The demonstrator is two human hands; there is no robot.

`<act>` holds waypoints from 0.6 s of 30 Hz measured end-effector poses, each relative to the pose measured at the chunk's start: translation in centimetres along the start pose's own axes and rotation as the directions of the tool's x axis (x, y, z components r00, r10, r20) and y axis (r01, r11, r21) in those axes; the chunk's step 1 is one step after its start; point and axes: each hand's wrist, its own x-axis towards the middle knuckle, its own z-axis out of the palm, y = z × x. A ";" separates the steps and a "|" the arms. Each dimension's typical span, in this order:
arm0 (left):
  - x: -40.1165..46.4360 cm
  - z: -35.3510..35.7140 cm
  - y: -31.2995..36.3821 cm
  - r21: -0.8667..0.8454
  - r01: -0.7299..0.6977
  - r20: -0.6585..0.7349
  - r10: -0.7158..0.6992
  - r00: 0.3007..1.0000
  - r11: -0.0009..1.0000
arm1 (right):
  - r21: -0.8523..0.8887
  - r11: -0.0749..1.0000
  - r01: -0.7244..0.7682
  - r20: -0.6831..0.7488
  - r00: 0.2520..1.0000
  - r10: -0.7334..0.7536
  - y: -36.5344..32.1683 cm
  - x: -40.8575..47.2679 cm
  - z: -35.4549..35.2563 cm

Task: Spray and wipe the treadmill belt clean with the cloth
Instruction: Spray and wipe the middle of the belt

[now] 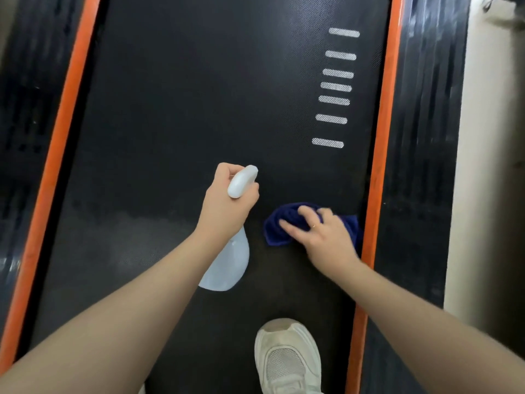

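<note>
Left hand [227, 200] grips smooth white spray bottle [227, 265] | right hand [321, 231], fingers spread, presses plush blue cloth [279, 226] | textured black belt [199, 95]

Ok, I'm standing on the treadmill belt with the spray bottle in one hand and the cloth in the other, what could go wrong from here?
1. Your white shoe stands on the belt, so fresh spray may make your footing slippery.
2. The blue cloth under your right hand lies close to the orange side strip; an edge could snag in that gap.
3. Your left hand holds the spray bottle over the belt; drips may pool unwiped.
</note>
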 end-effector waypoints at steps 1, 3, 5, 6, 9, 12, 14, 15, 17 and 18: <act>0.1 0.2 -0.1 0.010 -0.003 -0.004 0.003 1.000 1.000 | -0.018 1.000 -0.012 -0.021 1.000 0.012 1.1 1.0 -0.1; 0.1 0.6 -0.2 0.029 -0.016 0.020 0.015 1.000 0.999 | -0.052 0.971 -0.234 -0.027 0.972 0.233 3.3 3.7 -1.1; -0.1 0.7 -0.2 0.035 -0.030 0.059 0.028 0.998 0.999 | -0.091 0.874 -0.478 0.023 0.876 0.482 4.7 5.5 -1.9; -0.3 0.6 -0.2 0.031 -0.036 0.070 0.034 0.997 0.999 | -0.144 0.850 -0.507 0.009 0.858 0.513 4.7 5.3 -2.0; -0.8 0.1 0.0 0.022 -0.041 0.072 0.039 0.997 0.999 | -0.286 0.864 -0.415 0.006 0.901 0.435 2.7 1.6 -2.2; -0.9 0.3 0.0 0.031 -0.037 0.083 0.035 0.996 0.999 | -0.314 0.885 -0.345 0.065 0.922 0.382 2.2 0.4 -2.4; -0.8 0.7 -0.1 0.062 -0.052 0.106 0.045 0.993 0.997 | -0.306 0.850 -0.429 0.027 0.888 0.459 3.5 2.8 -2.1; -0.8 0.9 -0.1 0.070 -0.057 0.112 0.048 0.993 0.996 | -0.292 0.824 -0.486 0.015 0.859 0.512 4.1 4.1 -2.2; -0.7 1.1 -0.2 0.070 -0.054 0.111 0.046 0.993 0.996 | -0.260 0.795 -0.548 0.001 0.823 0.568 4.3 5.0 -2.1; -0.7 1.1 -0.1 0.066 -0.052 0.109 0.044 0.993 0.996 | -0.245 0.804 -0.542 -0.014 0.831 0.556 3.7 4.3 -1.9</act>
